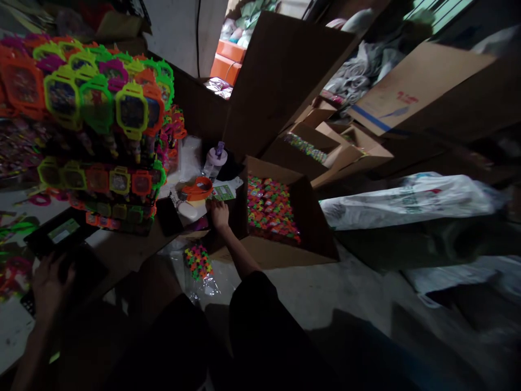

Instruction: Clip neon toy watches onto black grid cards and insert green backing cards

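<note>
My left hand [51, 285] is at the lower left, resting at a dark black object [83, 266], its thumb and fingers apart. Just beyond it lies a black tray-like piece [61, 231] with a pale green label. My right hand [220, 214] reaches to the table's right edge with its fingers bent down together; what is under the fingertips is hidden. Close to that hand are a green printed card [223, 192], an orange tape roll [197, 188] and a white rounded object [187, 210]. A dark phone-like slab [170, 216] lies further left.
A tiered rack of neon toy watches [97, 103] towers at left. Beside my right arm stands an open carton [280, 252] holding colourful packed pieces [272, 209]. A clear bag of star-shaped bits [198, 262] hangs below the table edge. A lidded bottle [215, 162] stands behind.
</note>
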A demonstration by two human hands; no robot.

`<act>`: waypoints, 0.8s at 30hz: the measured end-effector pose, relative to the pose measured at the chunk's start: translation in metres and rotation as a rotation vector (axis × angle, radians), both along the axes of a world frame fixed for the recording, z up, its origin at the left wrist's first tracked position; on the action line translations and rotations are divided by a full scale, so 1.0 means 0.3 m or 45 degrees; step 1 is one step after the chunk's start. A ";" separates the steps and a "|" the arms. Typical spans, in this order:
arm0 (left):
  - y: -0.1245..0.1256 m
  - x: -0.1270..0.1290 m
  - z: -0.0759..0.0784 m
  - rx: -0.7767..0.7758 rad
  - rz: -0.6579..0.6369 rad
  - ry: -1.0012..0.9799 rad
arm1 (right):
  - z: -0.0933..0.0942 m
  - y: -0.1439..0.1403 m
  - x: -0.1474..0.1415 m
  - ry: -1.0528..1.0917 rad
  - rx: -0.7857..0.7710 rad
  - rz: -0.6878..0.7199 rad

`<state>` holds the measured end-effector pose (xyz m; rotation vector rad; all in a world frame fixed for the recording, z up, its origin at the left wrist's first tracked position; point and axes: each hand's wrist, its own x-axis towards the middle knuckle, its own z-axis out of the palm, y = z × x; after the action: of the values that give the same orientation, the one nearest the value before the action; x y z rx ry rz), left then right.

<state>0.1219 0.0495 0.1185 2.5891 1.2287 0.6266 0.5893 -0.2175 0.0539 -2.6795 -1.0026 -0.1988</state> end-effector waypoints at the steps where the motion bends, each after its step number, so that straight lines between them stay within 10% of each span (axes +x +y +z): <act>1: -0.002 0.005 0.000 0.004 0.005 -0.005 | 0.006 0.007 -0.005 -0.014 -0.052 -0.007; 24: -0.012 -0.053 -0.025 0.131 -0.106 -0.039 | 0.015 -0.031 -0.093 0.033 -0.371 -0.011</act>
<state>0.1059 0.0458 0.1109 2.6875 1.1004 0.7285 0.5613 -0.2267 0.0583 -2.9379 -1.0860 -0.0199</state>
